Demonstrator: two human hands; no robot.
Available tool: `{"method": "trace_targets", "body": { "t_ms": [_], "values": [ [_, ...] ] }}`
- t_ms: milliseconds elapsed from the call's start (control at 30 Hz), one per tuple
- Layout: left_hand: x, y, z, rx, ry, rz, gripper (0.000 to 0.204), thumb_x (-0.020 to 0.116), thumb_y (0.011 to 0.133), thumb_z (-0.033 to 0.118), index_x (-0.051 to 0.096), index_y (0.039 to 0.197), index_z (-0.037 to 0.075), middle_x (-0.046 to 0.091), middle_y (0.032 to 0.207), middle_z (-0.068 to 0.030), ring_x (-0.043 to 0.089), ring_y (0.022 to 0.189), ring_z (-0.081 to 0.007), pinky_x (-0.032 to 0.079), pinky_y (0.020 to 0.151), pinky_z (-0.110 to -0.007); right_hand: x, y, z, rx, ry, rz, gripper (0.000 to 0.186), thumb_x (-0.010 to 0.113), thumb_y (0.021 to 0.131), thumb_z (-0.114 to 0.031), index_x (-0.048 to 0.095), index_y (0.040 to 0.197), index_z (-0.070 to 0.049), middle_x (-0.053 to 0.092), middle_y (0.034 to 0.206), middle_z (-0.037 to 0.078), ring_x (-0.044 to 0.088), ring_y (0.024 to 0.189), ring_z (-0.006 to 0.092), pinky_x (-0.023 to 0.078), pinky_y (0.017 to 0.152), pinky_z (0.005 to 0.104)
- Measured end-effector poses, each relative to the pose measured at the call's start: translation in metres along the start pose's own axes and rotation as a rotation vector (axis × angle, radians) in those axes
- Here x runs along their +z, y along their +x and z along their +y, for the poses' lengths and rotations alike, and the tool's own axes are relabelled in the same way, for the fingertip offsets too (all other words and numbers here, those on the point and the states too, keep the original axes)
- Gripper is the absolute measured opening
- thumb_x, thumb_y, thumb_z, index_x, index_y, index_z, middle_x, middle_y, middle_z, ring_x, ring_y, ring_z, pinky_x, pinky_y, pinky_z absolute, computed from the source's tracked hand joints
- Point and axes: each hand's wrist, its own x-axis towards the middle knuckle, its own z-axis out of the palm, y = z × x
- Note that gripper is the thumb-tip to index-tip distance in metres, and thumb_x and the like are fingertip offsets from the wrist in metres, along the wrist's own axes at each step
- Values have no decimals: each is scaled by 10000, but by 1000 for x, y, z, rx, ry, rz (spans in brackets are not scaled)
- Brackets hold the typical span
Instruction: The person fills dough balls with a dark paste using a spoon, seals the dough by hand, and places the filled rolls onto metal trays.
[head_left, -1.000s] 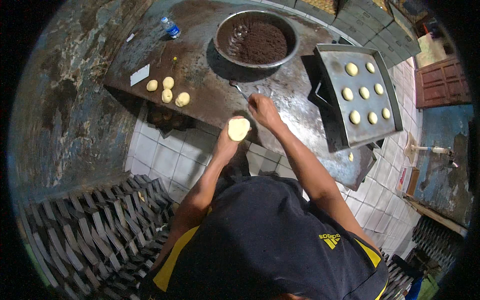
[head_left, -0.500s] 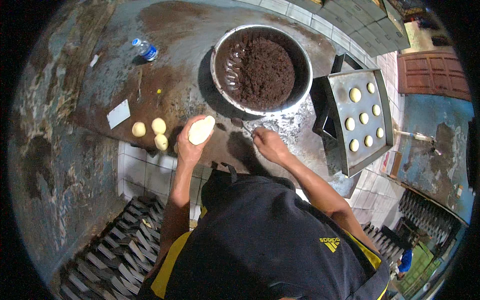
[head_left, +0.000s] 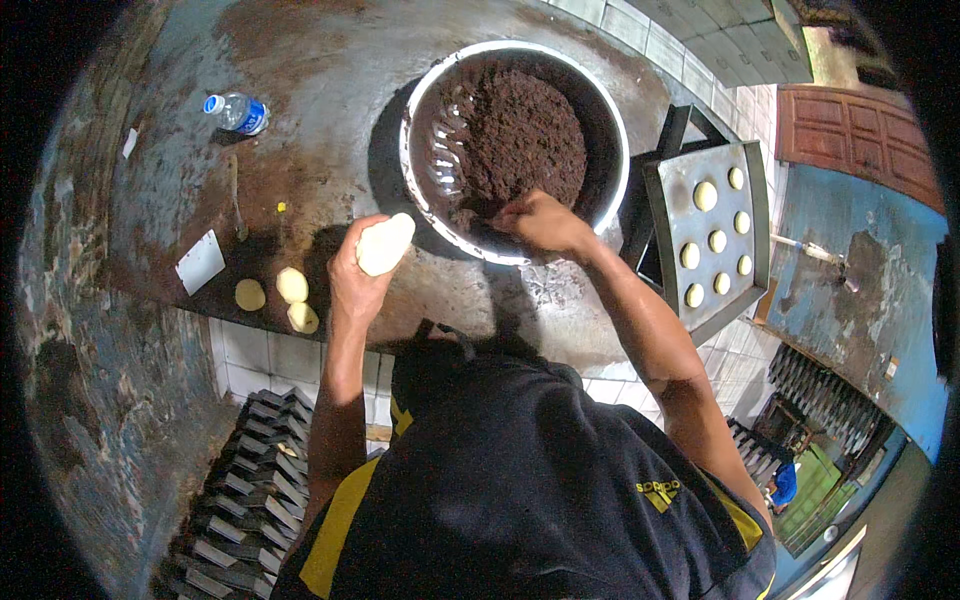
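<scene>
My left hand (head_left: 352, 285) cups the dough (head_left: 385, 244), a pale flattened oval, held above the table at nine o'clock of the bowl (head_left: 428, 205). My right hand (head_left: 540, 222) pinches brown filling (head_left: 525, 135) at the bowl's six o'clock; I'd take a modest pinch, keeping the dough level.

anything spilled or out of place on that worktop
A plastic bottle lies on its side at the table's far left, away from the work. Pale crumbs are scattered beside the bowl. Nothing else stands out.
</scene>
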Motion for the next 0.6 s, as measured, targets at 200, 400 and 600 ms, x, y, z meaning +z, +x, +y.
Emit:
{"method": "trace_targets", "body": {
  "t_ms": [200, 400, 600],
  "values": [
    [23, -3, -7, 35, -52, 61, 483, 836, 792, 33, 621, 1223, 71, 728, 1083, -67, 683, 993, -140, 549, 874, -318, -13, -43, -5, 24, 803, -186, 193, 640, 950, -159, 731, 1048, -20, 563, 638, -41, 417, 477, 29, 330, 419, 223],
    [76, 11, 25, -14, -15, 91, 595, 838, 796, 53, 505, 1289, 50, 694, 1116, -126, 672, 1027, -203, 540, 896, -349, 70, -70, -29, -675, -277, 732, 255, 643, 915, -119, 710, 1158, -77, 680, 825, 168, 682, 699, 334, 545, 643, 437],
    [60, 20, 27, 111, 248, 155, 386, 699, 842, -1, 571, 1192, 99, 730, 947, -210, 730, 904, -350, 549, 762, -418, 70, -102, -48, -566, -130, 489, 217, 615, 958, -127, 676, 1146, -36, 617, 700, 70, 616, 573, 218, 499, 511, 371]
  ]
}}
